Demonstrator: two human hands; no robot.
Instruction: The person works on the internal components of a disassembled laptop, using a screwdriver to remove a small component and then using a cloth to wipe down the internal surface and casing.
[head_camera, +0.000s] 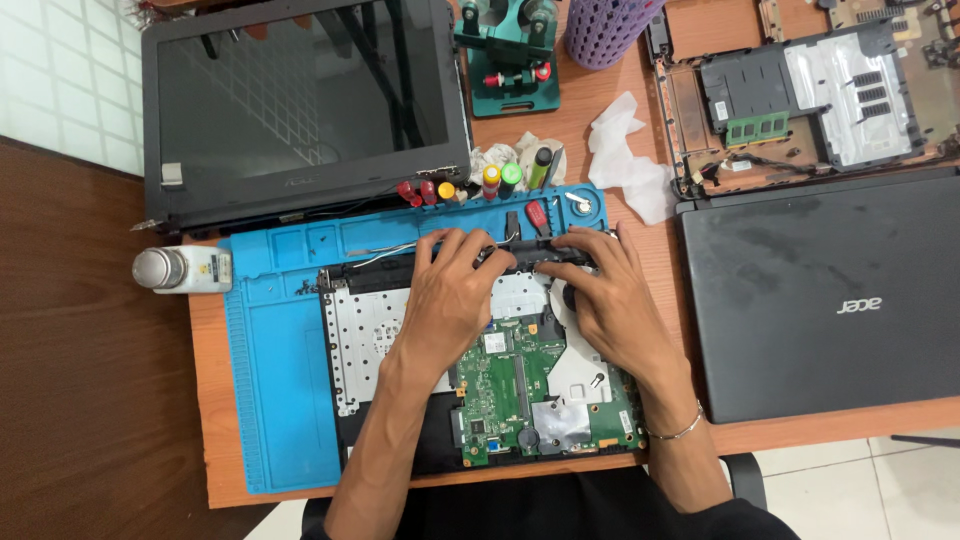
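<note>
Green motherboard (510, 385) under both hands (530, 290)

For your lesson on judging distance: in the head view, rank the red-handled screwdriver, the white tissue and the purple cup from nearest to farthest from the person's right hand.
From the right hand:
1. Red-handled screwdriver, on the blue mat just above the fingers.
2. White tissue, on the desk above the hand, slightly right.
3. Purple cup, at the desk's far edge.

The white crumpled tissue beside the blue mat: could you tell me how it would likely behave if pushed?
The white crumpled tissue looks thin and creased, so it is probably very light and floppy. It would likely slide or crumple further rather than roll, and lying loose on the wooden desk it may shift easily.
</note>
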